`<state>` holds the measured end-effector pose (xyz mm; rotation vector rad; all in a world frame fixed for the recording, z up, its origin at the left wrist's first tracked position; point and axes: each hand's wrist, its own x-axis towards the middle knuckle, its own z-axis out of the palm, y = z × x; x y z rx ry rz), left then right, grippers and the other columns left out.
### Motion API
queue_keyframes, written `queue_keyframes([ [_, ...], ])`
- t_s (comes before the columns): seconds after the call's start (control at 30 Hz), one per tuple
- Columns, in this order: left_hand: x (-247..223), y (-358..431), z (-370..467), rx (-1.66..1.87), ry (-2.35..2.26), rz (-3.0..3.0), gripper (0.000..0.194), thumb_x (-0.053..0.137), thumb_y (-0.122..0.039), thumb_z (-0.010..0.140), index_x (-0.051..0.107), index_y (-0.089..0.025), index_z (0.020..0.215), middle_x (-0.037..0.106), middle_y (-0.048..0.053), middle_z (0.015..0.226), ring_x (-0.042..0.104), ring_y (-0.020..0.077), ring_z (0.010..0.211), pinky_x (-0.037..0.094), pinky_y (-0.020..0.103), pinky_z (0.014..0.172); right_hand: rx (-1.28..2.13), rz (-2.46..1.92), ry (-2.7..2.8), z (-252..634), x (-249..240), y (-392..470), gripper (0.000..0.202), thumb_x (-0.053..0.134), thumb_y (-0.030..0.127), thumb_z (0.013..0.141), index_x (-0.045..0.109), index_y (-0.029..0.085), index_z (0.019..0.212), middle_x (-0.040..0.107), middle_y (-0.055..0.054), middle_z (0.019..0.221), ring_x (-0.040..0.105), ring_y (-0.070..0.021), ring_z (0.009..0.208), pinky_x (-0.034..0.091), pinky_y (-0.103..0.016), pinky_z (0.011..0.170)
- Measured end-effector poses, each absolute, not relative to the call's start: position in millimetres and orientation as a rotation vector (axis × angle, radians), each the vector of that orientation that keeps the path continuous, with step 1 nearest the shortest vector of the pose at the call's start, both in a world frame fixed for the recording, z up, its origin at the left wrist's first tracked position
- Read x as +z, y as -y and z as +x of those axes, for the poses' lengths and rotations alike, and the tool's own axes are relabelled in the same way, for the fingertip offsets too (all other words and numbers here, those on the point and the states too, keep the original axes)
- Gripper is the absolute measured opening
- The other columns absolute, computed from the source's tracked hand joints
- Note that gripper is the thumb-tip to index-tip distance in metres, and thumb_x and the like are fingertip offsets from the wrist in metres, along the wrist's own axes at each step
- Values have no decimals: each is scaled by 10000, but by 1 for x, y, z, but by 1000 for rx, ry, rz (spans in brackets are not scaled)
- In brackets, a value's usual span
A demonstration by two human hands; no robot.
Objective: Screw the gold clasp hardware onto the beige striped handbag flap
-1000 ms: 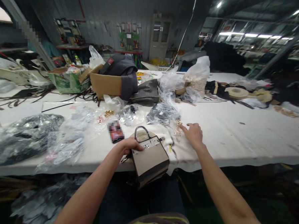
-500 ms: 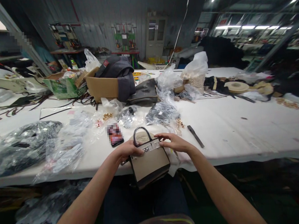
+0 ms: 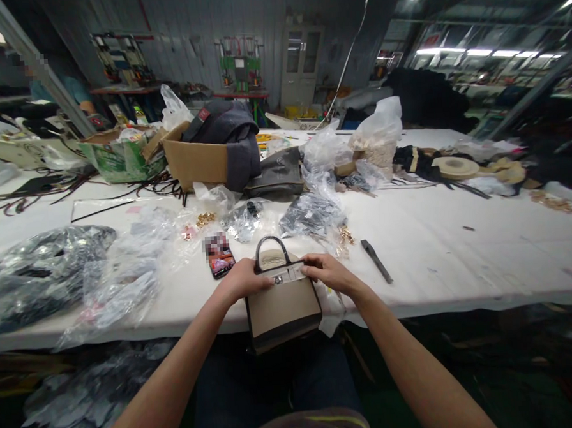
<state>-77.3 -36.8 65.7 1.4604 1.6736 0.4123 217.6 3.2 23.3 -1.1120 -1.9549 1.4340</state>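
Observation:
A small beige handbag (image 3: 284, 308) with dark trim and a dark arched handle hangs at the table's front edge, close to my lap. My left hand (image 3: 245, 281) grips its upper left corner, the thumb lying on the front beside the metal clasp (image 3: 278, 279). At the upper right corner, my right hand (image 3: 328, 272) pinches the top edge near the light strip, fingers behind or on the rim. The far sides of the fingers are hidden by the bag. Just behind the handle lies a round beige roll (image 3: 272, 259).
A phone (image 3: 220, 256) lies left of the bag, a dark flat tool (image 3: 377, 261) to the right. Clear plastic bags (image 3: 310, 216) and gold metal fittings (image 3: 346, 235) sit behind. Further back stand a cardboard box (image 3: 197, 162) and a green box (image 3: 120, 160). A person (image 3: 75, 91) is at far left.
The handbag has turned slightly and sits straighter, with its lower edge a little higher. Both hands have kept their hold at its top corners; my left thumb now lies nearer the clasp.

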Motion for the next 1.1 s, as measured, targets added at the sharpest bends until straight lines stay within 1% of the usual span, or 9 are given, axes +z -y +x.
queue_keyframes([
  [0.1,55,60,-72,438,-1725,1531,380,891,-402,764,838,-172,1061,869,178,1182,796,417,1129,568,398,929,1415,-1108,1932,218,17,9,301,731,449,994,825,188,1115,788,-48,998,653,-215,879,487,-310,779],
  [0.2,40,82,-70,484,-1761,1499,380,871,-447,806,835,-172,1066,864,190,1183,789,431,1138,568,401,919,1515,-1038,1878,217,14,23,305,734,422,994,833,190,1166,826,-61,1126,715,-238,1000,534,-333,906],
  [0.37,38,94,-73,470,-1722,1407,361,867,-470,804,834,-170,1003,874,166,1088,792,420,1054,558,399,855,1551,-1030,1822,218,16,33,302,759,384,993,838,179,1201,815,-41,1046,703,-192,893,506,-290,805],
  [0.5,63,71,-77,554,-1658,1434,355,860,-470,790,840,-171,980,876,125,1029,789,388,1006,557,373,838,1472,-1005,1805,215,27,17,393,787,373,981,831,190,1326,834,-66,1130,730,-207,968,537,-297,835],
  [0.57,72,54,-79,561,-1703,1482,361,855,-489,795,826,-165,951,867,131,995,787,379,978,547,365,820,1425,-998,1793,209,27,3,420,785,367,962,825,187,1339,835,-70,1133,732,-208,962,540,-300,826],
  [0.63,73,39,-80,509,-1800,1537,376,851,-512,796,809,-161,923,854,156,978,787,386,969,529,366,794,1375,-1026,1804,200,22,-9,419,767,342,934,827,178,1315,828,-56,1053,716,-193,886,518,-289,777],
  [0.77,58,27,-81,328,-1963,1568,487,809,-596,831,805,-145,1017,846,249,1139,790,447,1097,533,399,835,1244,-1147,1893,186,4,-20,411,700,275,909,841,173,1281,800,-27,915,672,-179,787,478,-282,729],
  [0.9,49,33,-78,269,-2027,1584,589,754,-643,889,797,-121,1158,792,328,1339,740,513,1298,546,445,957,1141,-1197,1961,184,0,-16,420,643,240,935,839,179,1302,827,-44,997,703,-194,868,498,-301,792],
  [1.1,49,45,-72,241,-1981,1575,637,704,-666,920,809,-105,1204,799,330,1328,750,513,1283,555,460,975,1107,-1197,2002,188,10,-6,395,629,245,962,829,179,1298,832,-49,1037,695,-191,860,504,-314,803],
])
